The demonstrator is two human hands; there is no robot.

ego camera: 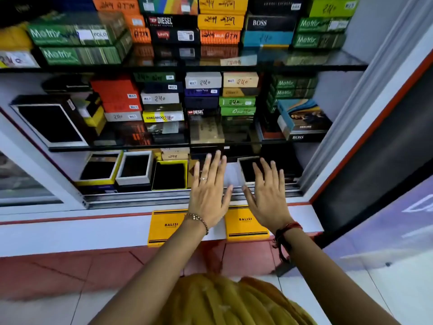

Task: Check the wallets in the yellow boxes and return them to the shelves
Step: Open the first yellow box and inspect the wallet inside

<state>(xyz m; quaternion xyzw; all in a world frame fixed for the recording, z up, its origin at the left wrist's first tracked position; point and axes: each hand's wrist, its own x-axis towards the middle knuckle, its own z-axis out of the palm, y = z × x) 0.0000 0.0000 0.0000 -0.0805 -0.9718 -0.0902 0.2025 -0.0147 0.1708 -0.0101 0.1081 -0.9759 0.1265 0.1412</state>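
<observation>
Two closed yellow BALISI boxes lie on the white ledge in front of the cabinet: the left yellow box [164, 227] and the right yellow box [244, 222]. My left hand [209, 195] hovers flat, fingers spread, above the sliding-door track, its wrist over the left box. My right hand [266, 195] is spread the same way beside it, above the right box. Neither hand holds anything. Behind my fingers on the bottom shelf stand an open yellow-rimmed box [169, 175] and an open white box [248, 170], each with a dark wallet inside.
Glass shelves [304, 59] above carry stacked boxes labelled Matrix, Diesel, Boss, Levi's. More open boxes [134, 167] sit bottom left. The metal door track [140, 199] runs along the cabinet front. A sliding glass door [23, 184] stands left; red floor tiles [93, 268] lie below.
</observation>
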